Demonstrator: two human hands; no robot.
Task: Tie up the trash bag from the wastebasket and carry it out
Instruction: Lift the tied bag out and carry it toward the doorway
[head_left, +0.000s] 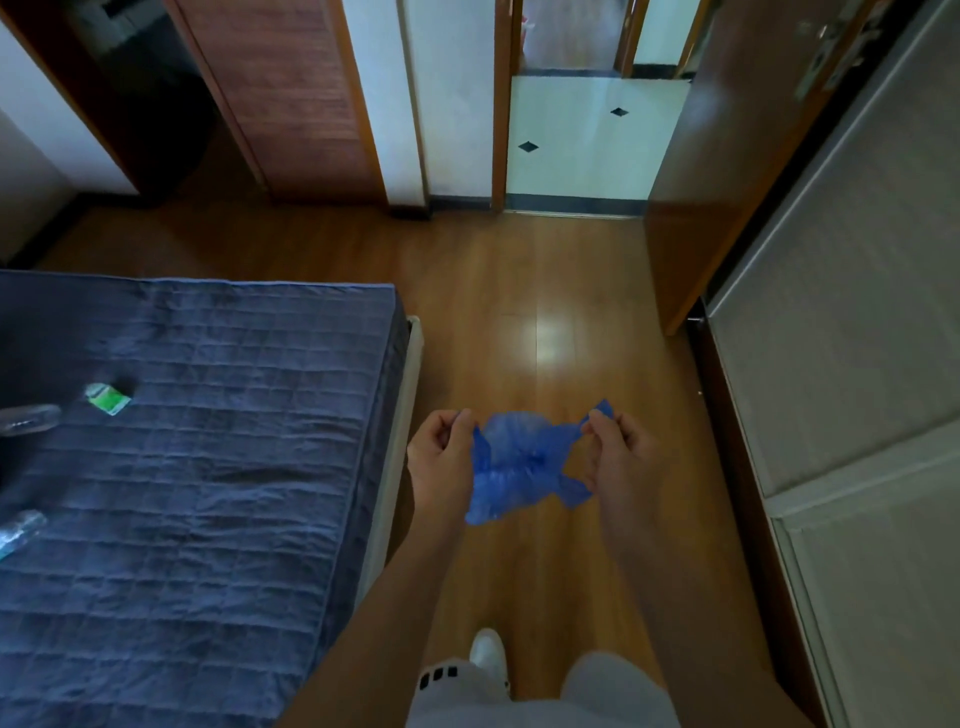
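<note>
Left hand (441, 457) and right hand (618, 449) pinch the trash bag (519, 462) over bare floor (519, 291) beside the bed (208, 441).

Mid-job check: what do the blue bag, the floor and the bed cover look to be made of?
Blue bag: thin, translucent plastic film, crinkled and gathered, pinched between left hand and right hand.
Floor: wood or wood-look laminate planks, glossy; it mirrors a bright light patch.
Bed cover: matte dark blue fabric, seemingly quilted, with stitched squares and soft wrinkles.

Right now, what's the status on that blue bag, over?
Left hand and right hand each pinch an end of the blue trash bag, held above the wood floor. Path to the open doorway looks clear; bed on left.
</note>
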